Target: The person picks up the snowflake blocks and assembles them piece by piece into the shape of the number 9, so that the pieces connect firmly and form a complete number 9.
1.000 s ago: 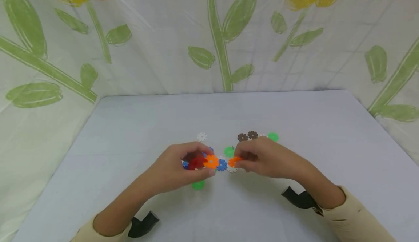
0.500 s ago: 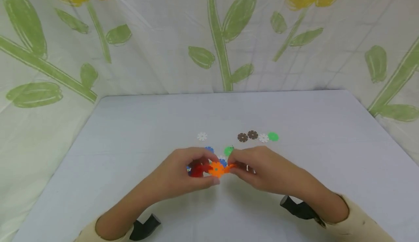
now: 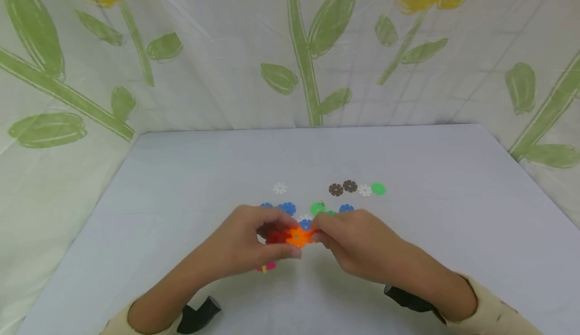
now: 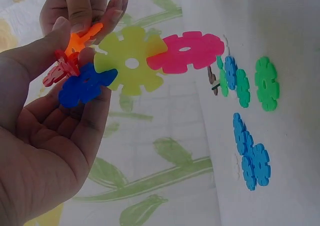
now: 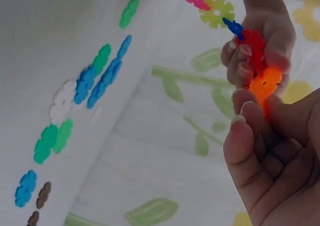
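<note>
A chain of interlocking plastic snowflake discs spans my two hands above the table. In the left wrist view its far part shows a pink disc (image 4: 186,52), a yellow disc (image 4: 131,61) and a blue disc (image 4: 87,85). Red discs (image 5: 253,49) and an orange disc (image 3: 297,237) follow. My left hand (image 3: 254,237) holds the chain around the red and orange part, thumb below in the head view. My right hand (image 3: 358,247) pinches a second orange disc, mostly covered by its fingers, against the first one's edge. How deep the slots mesh is hidden.
Loose discs lie on the white table (image 3: 408,163) beyond my hands: blue ones (image 3: 287,208), a green one (image 3: 317,208), a white one (image 3: 280,188). Farther right sit brown discs (image 3: 336,190), another white (image 3: 365,190) and another green (image 3: 378,188). A flowered curtain hangs behind.
My right hand has moved left and slightly nearer, bringing its orange disc from apart to against the chain's orange disc. The chain's pink and yellow end now shows below my left hand.
</note>
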`<state>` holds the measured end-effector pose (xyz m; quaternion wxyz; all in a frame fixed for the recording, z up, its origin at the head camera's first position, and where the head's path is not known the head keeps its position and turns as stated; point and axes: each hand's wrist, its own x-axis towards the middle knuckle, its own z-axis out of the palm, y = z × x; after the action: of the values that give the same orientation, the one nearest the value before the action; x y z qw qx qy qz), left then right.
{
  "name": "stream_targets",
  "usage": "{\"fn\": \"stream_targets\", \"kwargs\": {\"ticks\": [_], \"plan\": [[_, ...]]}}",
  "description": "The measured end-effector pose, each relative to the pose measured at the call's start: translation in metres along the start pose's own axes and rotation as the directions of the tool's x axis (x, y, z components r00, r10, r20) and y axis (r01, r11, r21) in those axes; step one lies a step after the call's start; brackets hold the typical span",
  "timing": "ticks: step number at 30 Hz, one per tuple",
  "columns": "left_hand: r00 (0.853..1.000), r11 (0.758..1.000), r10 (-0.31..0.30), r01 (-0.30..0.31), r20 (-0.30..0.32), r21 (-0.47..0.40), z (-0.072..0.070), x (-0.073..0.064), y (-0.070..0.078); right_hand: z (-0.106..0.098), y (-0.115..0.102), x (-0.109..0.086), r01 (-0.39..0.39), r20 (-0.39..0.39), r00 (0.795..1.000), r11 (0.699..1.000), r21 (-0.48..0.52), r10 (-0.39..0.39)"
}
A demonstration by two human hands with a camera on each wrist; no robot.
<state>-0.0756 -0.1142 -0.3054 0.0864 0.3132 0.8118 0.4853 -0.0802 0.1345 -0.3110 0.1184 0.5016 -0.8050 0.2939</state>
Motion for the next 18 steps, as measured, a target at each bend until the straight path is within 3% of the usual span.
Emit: {"fn": "stream_targets", "kwargs": {"ticks": [6,12,18], "plan": [[0.999,0.999,-0.051,0.051,0.020,-0.002,0.001,0.001,0.000,0.005,-0.005,0.000,-0.010,-0.023,1.000,0.999,-0.030,0.009],[0.999,0.998,-0.053,0.053,0.014,-0.035,0.002,0.002,-0.003,0.008,-0.005,0.002,0.003,-0.050,0.999,1.000,0.004,-0.003],[0.994,0.996,-0.085,0.087,0.073,-0.019,-0.001,0.003,-0.007,0.014,-0.002,0.002,-0.048,0.008,0.999,0.998,0.037,0.048]]}}
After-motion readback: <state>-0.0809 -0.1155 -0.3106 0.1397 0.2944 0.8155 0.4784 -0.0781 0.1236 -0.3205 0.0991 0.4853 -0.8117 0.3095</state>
